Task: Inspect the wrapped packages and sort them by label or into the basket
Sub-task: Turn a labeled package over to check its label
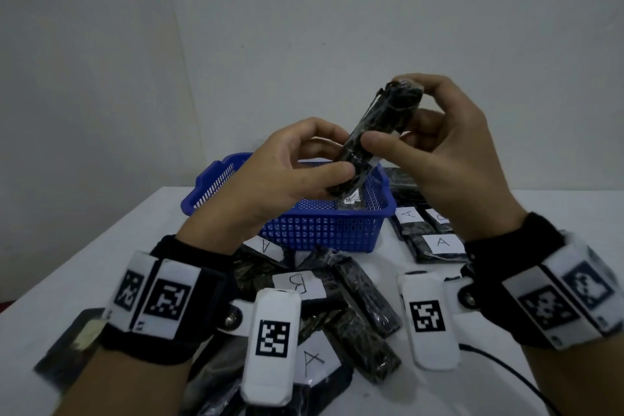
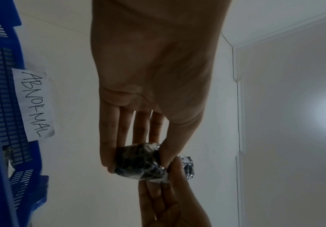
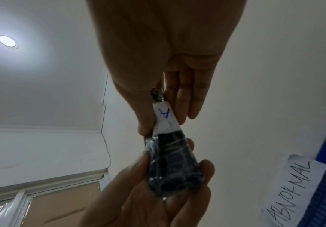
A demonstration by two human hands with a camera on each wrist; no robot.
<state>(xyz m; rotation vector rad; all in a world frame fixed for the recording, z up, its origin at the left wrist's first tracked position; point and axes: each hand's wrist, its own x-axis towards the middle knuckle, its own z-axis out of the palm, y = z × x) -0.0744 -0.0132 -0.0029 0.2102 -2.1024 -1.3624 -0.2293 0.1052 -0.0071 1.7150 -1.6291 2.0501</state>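
Observation:
Both hands hold one black package (image 1: 381, 132) wrapped in clear film, raised above the blue basket (image 1: 320, 230). My left hand (image 1: 304, 165) grips its lower end between thumb and fingers. My right hand (image 1: 422, 125) grips its upper end. In the right wrist view the package (image 3: 175, 165) shows a white label with a blue letter A (image 3: 164, 114). The left wrist view shows the package (image 2: 140, 161) end-on between the fingers of both hands. The basket (image 2: 0, 107) carries a paper tag reading ABNORMAL (image 2: 32, 104).
Several wrapped black packages lie on the white table (image 1: 118, 233): a loose pile near me with labels B (image 1: 299, 282) and A (image 1: 314, 361), and a neat group labelled A (image 1: 442, 241) right of the basket. One package (image 1: 351, 201) lies inside the basket. A black cable (image 1: 499, 365) runs at the right.

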